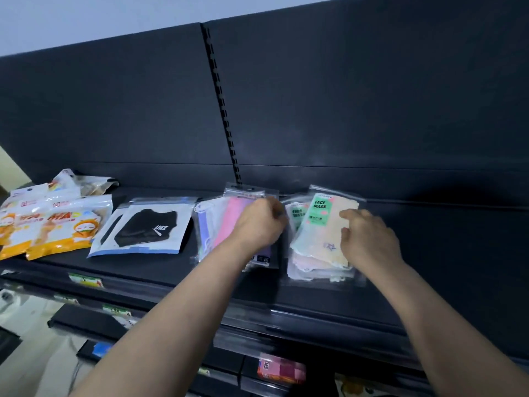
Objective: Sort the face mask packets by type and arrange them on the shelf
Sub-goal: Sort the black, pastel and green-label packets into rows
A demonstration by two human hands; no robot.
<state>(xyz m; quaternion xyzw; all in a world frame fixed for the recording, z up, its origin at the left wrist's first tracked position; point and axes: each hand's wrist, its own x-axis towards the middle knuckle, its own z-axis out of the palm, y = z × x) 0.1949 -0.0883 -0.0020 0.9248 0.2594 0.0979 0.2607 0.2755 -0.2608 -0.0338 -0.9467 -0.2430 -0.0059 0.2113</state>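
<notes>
A stack of clear packets of pastel masks with green "FACE MASK" labels is lain flat on the dark shelf board, right of centre, and is touched by the right hand, fingers spread flat on top. Just beside it, a clear packet of pink and purple masks is pinched at its upper edge by the left hand. Further left are seen a black-mask packet and orange cartoon packets.

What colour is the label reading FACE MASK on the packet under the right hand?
Green, with dark lettering: the label shows best in the head view.
</notes>
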